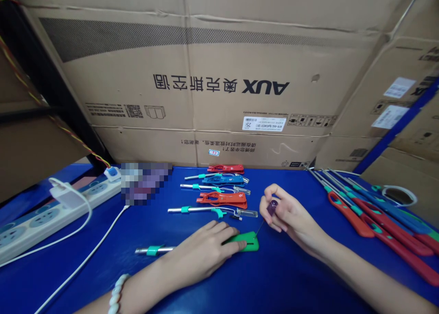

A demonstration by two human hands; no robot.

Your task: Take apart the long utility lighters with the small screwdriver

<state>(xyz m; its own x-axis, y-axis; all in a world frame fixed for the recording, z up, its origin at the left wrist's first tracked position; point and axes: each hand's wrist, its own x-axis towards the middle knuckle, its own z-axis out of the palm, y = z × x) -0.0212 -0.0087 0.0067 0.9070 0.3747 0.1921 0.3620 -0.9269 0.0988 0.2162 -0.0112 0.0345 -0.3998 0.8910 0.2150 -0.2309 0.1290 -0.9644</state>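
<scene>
My left hand (pixel 209 250) lies over a green lighter body (pixel 252 241) on the blue table, fingers pressed on it. A metal tube with a teal collar (pixel 154 250) sticks out to the left from under that hand. In my right hand (pixel 281 208) is a screwdriver with a dark purple handle (pixel 272 207); its thin shaft slants down to the right end of the green body. Beyond my hands lie red casings (pixel 222 199), a blue casing (pixel 224 180) and metal tubes with clear parts (pixel 247 212).
Several finished-looking lighters in red, orange and blue (pixel 391 227) are piled at the right, near a roll of tape (pixel 399 195). A white power strip (pixel 44 217) with cables runs along the left. Large cardboard (pixel 219 99) stands behind the table.
</scene>
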